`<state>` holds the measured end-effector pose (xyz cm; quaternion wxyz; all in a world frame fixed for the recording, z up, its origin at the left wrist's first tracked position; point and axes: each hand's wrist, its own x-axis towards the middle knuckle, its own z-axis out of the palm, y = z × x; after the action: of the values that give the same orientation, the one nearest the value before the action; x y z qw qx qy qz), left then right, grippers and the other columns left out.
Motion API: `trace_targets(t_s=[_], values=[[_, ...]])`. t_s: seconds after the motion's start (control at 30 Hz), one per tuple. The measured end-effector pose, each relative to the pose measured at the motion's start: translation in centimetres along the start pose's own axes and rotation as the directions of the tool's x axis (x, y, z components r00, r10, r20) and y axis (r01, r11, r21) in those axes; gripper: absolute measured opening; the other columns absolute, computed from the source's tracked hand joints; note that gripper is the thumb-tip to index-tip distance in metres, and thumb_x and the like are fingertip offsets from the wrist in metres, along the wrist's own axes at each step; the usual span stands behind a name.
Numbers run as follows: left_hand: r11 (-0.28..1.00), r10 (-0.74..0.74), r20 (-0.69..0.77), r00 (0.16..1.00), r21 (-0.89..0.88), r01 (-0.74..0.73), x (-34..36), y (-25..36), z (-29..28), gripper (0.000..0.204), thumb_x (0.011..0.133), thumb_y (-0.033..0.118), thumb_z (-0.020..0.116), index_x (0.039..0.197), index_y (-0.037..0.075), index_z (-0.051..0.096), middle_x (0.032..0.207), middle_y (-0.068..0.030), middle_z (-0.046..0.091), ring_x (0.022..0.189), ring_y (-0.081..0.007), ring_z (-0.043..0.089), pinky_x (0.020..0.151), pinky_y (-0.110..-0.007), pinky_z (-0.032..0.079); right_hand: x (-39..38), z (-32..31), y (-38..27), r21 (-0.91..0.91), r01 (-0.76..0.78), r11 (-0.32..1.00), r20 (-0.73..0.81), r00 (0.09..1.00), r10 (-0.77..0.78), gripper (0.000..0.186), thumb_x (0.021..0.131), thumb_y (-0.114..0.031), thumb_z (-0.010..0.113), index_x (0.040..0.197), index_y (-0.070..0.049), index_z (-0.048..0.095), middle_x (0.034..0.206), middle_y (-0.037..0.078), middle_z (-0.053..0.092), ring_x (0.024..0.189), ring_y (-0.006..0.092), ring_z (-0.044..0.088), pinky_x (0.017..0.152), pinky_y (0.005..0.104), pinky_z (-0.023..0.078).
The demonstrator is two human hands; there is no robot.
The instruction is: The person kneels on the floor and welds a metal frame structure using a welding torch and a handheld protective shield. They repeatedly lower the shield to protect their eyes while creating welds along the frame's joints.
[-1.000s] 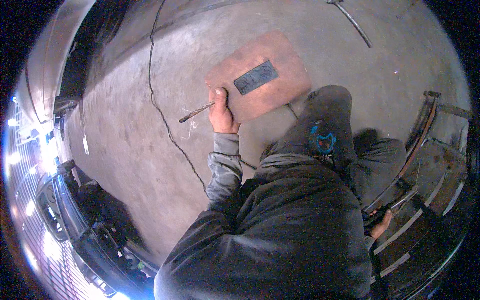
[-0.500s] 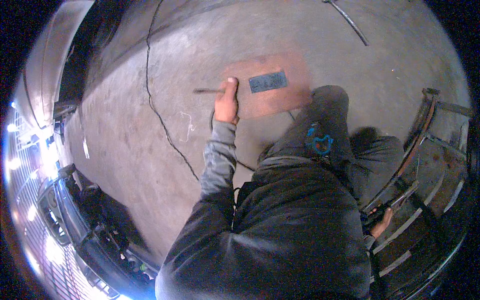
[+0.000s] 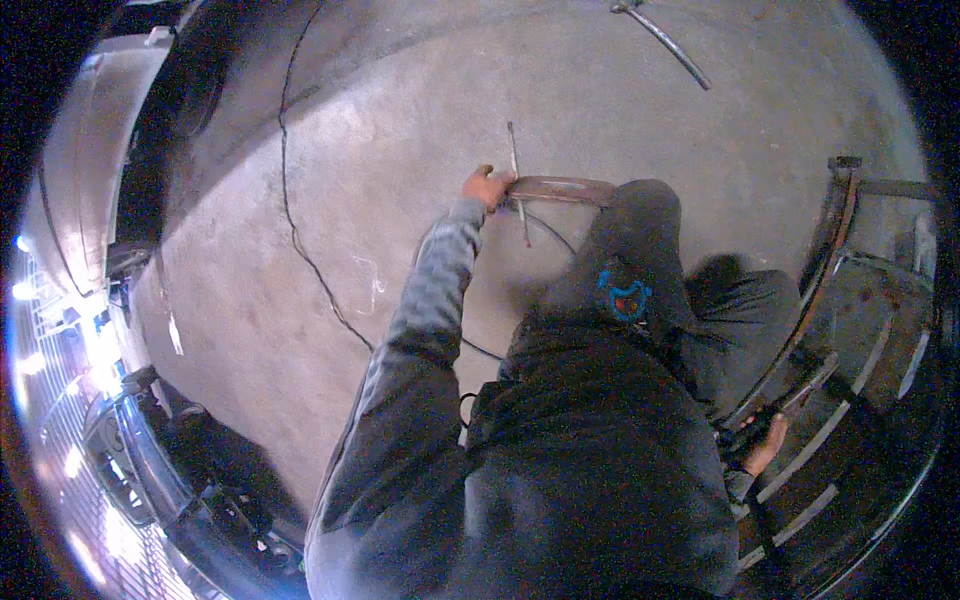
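Note:
My left hand [image 3: 487, 187] is closed at the left end of a reddish-brown hand-held welding shield [image 3: 565, 189], now seen nearly edge-on above my knee. Crossing at the same hand is a thin metal rod [image 3: 514, 150], its ends pointing away from me and back toward me. At the lower right, my right hand [image 3: 768, 446] is wrapped round a dark-handled tool [image 3: 755, 425], whose exact kind is too dark to tell. That hand is beside a metal frame with slats [image 3: 800, 450].
A dark cable [image 3: 292, 215] runs along the concrete floor [image 3: 390, 120] on the left. A metal bar [image 3: 675, 48] lies at the far right. The frame's curved rail [image 3: 825, 265] rises by my right leg. Vehicle parts [image 3: 150, 460] stand at the left edge.
The shield has turned from showing its broad face and dark window to nearly edge-on. The rod has swung from pointing left to running away from me. My right hand keeps its grip.

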<state>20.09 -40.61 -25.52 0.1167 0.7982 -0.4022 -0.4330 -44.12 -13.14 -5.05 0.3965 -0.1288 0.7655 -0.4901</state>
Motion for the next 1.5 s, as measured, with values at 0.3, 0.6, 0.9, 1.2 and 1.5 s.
trace_targets(t_s=[0.3, 0.6, 0.9, 1.2, 1.5], values=[[0.822, 0.005, 0.977, 0.212, -0.125, 0.555, -34.8, -13.6, -7.2, 0.06, 0.091, 0.03, 0.073, 0.142, 0.004, 0.053, 0.135, -0.0093, 0.062, 0.115, -0.0254, 0.063, 0.096, -0.039, 0.053, 5.7, -4.6, 2.3, -0.309, 0.35, 0.884, 0.233, 0.929, -0.287, 0.044, 0.099, -0.016, 0.059, 0.142, -0.013, 0.047, 0.137, 0.018, 0.05, 0.103, 0.0323, 0.061, 0.079, 0.043, 0.057], [0.61, 0.079, 0.759, 0.647, -0.55, 0.571, -47.8, -33.1, 8.3, 0.051, 0.095, 0.023, 0.069, 0.141, 0.005, 0.055, 0.136, -0.0079, 0.063, 0.115, -0.0193, 0.062, 0.102, -0.036, 0.048, -2.5, 4.3, -7.5, 0.103, -0.28, 0.955, 0.725, 0.678, 0.12, 0.055, 0.087, -0.028, 0.07, 0.131, -0.004, 0.049, 0.102, 0.015, 0.064, 0.086, 0.0278, 0.065, 0.073, 0.0409, 0.056], [0.174, 0.096, 0.814, 0.573, -0.581, 0.795, -46.6, -16.0, 0.3, 0.041, 0.098, 0.022, 0.065, 0.135, 0.005, 0.056, 0.117, -0.0109, 0.069, 0.092, -0.0189, 0.069, 0.08, -0.035, 0.058, -5.1, 4.3, -6.7, -0.547, 0.388, 0.742, 0.701, 0.697, 0.153, 0.048, 0.09, -0.015, 0.063, 0.136, -0.002, 0.057, 0.126, 0.015, 0.067, 0.114, 0.0291, 0.063, 0.1, 0.0371, 0.049], [0.589, -0.041, 0.704, 0.709, -0.556, 0.586, -43.6, -12.7, -2.1, 0.043, 0.095, 0.018, 0.07, 0.135, 0.007, 0.058, 0.115, -0.0049, 0.07, 0.089, -0.0131, 0.068, 0.077, -0.033, 0.058, -4.3, -0.6, -3.4, -0.37, 0.026, 0.929, 0.692, 0.675, 0.257, 0.071, 0.091, -0.014, 0.067, 0.155, -0.005, 0.037, 0.149, 0.011, 0.053, 0.134, 0.0282, 0.051, 0.113, 0.0413, 0.039], [0.765, 0.02, 0.544, 0.839, -0.548, 0.338, -41.6, -9.5, -3.3, 0.045, 0.09, 0.004, 0.071, 0.133, 0.007, 0.061, 0.122, -0.0022, 0.069, 0.105, -0.0123, 0.065, 0.085, -0.032, 0.056, -1.4, 0.3, -1.6, -0.518, 0.16, 0.84, 0.699, 0.645, 0.308, 0.074, 0.087, -0.01, 0.067, 0.155, -0.006, 0.039, 0.143, 0.011, 0.058, 0.13, 0.0269, 0.055, 0.11, 0.0383, 0.042]])
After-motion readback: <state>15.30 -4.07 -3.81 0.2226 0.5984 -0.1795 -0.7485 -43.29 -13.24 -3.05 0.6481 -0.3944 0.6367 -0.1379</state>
